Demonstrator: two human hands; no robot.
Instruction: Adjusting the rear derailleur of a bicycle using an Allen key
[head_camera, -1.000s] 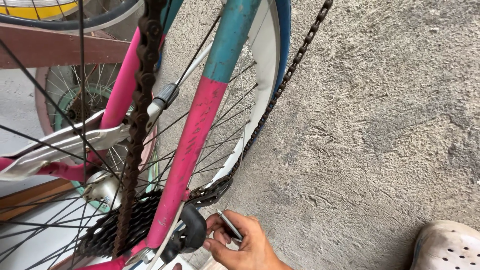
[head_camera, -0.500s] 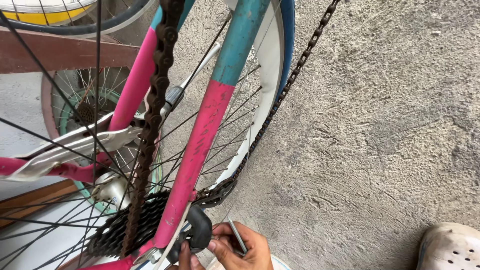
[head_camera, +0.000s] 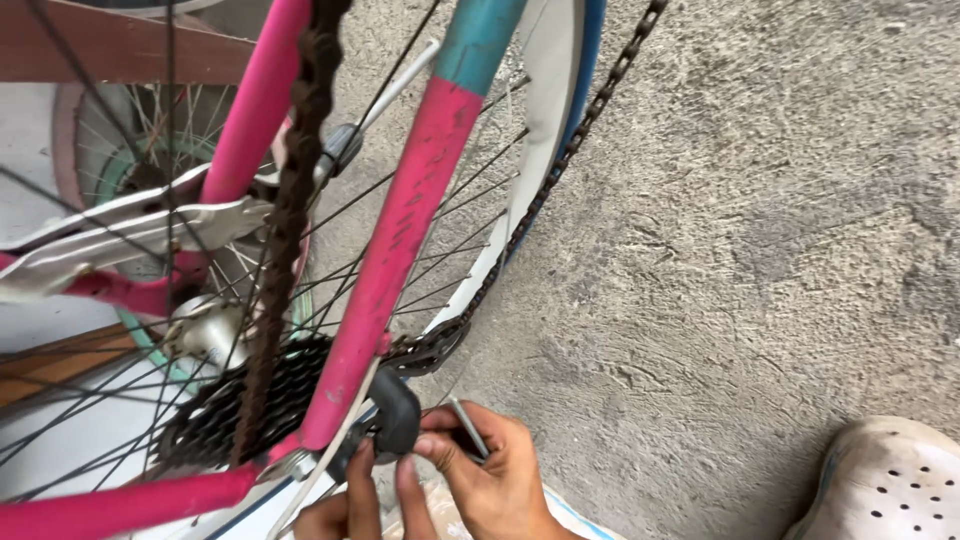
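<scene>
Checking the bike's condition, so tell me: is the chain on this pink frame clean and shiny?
No, the chain running past the pink frame tube looks brown and rusty along its visible length.

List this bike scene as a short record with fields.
setting: rough concrete floor
bike: pink and teal frame, spoked rear wheel
chain: rusty chain over the black sprockets
right hand: right hand pinches the black derailleur body, thin metal tool in its fingers
left hand: left hand fingertips beside it, mostly out of frame
other: pale perforated shoe
</scene>
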